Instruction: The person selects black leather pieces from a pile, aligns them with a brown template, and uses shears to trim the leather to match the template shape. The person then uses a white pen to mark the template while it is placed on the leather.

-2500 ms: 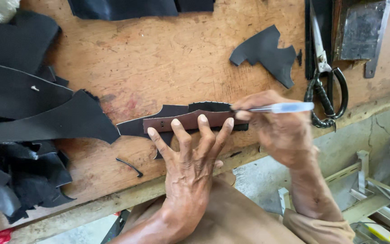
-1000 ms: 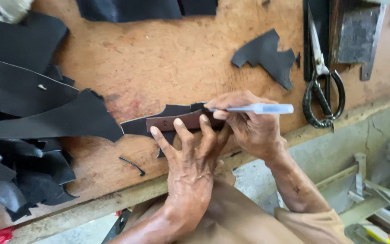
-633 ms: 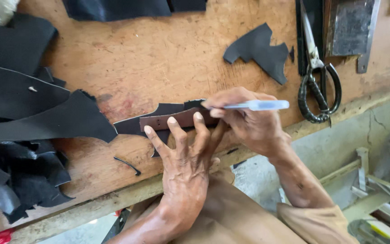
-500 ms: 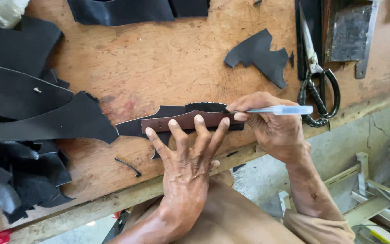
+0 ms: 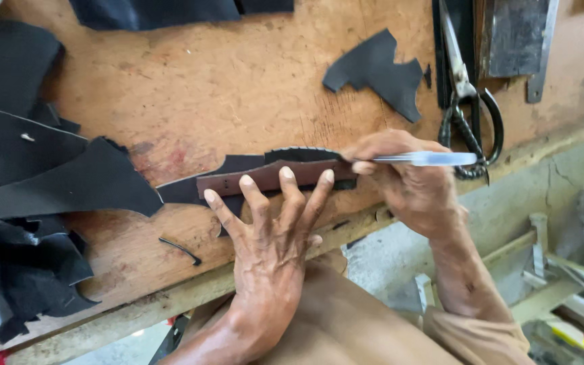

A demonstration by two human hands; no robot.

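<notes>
My left hand [image 5: 268, 233] lies flat with its fingers spread, their tips pressing a long brown strip template [image 5: 265, 178] down onto a black leather piece [image 5: 238, 165] on the wooden workboard [image 5: 224, 88]. At the strip's right end, my right hand [image 5: 410, 179] grips a silver pen [image 5: 427, 158]; the pen's tip is hidden by my fingers.
A heap of black leather offcuts [image 5: 28, 203] fills the left side. A cut black leather shape [image 5: 376, 71] lies at the upper middle. Black-handled scissors [image 5: 468, 101] and a metal tool [image 5: 515, 37] rest at the upper right. A thin black sliver [image 5: 180, 250] lies near the front edge.
My right hand with the pen slid left along the strip to its middle, then back to its right end. My left hand stayed pressed on the strip.
</notes>
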